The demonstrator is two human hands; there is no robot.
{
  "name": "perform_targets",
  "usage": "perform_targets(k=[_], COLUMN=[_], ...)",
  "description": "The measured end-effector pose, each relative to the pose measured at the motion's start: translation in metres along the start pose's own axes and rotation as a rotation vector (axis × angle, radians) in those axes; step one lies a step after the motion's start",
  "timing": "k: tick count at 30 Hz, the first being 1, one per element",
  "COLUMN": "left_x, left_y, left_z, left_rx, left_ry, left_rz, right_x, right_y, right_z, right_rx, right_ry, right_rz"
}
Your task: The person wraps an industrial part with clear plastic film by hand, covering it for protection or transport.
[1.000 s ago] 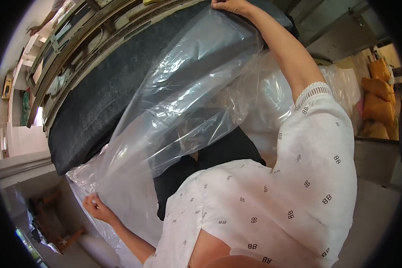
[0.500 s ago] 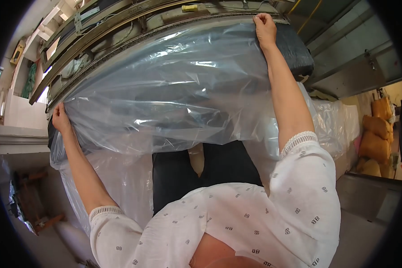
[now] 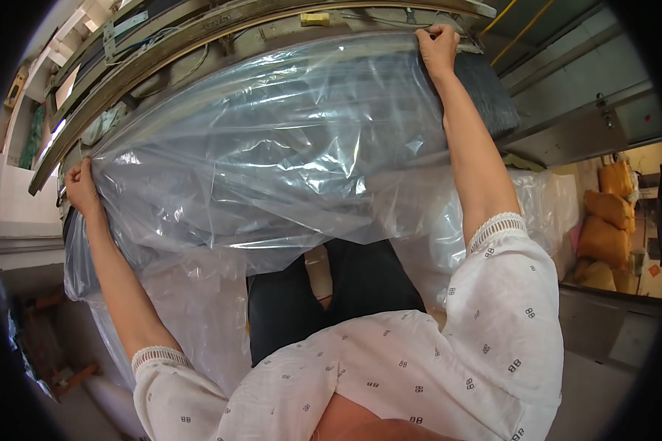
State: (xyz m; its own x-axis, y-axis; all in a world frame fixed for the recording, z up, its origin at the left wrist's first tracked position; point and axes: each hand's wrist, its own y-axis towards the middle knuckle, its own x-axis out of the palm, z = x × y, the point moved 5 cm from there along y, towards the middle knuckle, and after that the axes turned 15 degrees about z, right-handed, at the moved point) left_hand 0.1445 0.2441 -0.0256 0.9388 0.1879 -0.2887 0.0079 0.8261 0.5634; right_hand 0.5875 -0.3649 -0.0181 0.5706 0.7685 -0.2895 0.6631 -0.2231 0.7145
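We see both arms raised, stretching a large clear plastic bag [image 3: 272, 162] over a long dark slab-like object [image 3: 485, 95] that lies across the upper part of the view. Our left hand [image 3: 81, 187] is clenched on the bag's edge at the far left end, fingers curled around the gathered film, just beside the left end of the dark object. Our right hand [image 3: 438, 48] grips the plastic up at the top right, closed over the upper edge of the film where it meets the dark object's top. Between the two hands the plastic is pulled into a wide, wrinkled sheet that covers most of the dark object; only its right end shows bare beyond our right forearm. The lower part of the bag hangs loose and bunches down in front of our legs, with more crumpled film trailing off to the right. We wear a white patterned shirt [image 3: 390, 367] with lace-trimmed sleeves and dark trousers [image 3: 346, 294], seen below the hanging film. Above the bag runs a long curved wooden frame [image 3: 198, 37] with a small yellow block [image 3: 315, 18] sitting on it. To the far right, well apart from our hands, several stuffed orange-brown sacks [image 3: 610, 213] are piled on the floor, past a grey metal counter [image 3: 603, 323].
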Motion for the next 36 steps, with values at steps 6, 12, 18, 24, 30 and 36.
perform_targets(k=[6, 12, 18, 24, 30, 36], left_x=[-0.023, -0.004, -0.016, -0.112, -0.155, -0.099], left_y=[0.029, 0.009, 0.015, 0.023, -0.023, -0.271], left_z=[-0.047, -0.024, -0.039, -0.011, 0.034, 0.273], left_rx=[0.064, -0.177, 0.135, -0.065, 0.206, 0.693], left_ry=[0.110, -0.118, 0.095, -0.075, 0.376, -0.231], left_rz=[0.050, -0.084, -0.108, -0.236, -0.210, -0.587], right_x=[0.010, -0.001, -0.002, -0.043, -0.073, -0.116], right_y=[-0.006, 0.012, -0.003, -0.042, -0.059, -0.059], right_z=[-0.009, 0.015, -0.008, -0.050, -0.063, -0.042], right_rx=[0.054, 0.145, 0.164, -0.253, 0.258, 0.384], right_ry=[-0.014, 0.063, 0.016, -0.131, 0.551, 0.571], right_rz=[0.034, 0.056, 0.071, -0.350, -0.644, -0.666])
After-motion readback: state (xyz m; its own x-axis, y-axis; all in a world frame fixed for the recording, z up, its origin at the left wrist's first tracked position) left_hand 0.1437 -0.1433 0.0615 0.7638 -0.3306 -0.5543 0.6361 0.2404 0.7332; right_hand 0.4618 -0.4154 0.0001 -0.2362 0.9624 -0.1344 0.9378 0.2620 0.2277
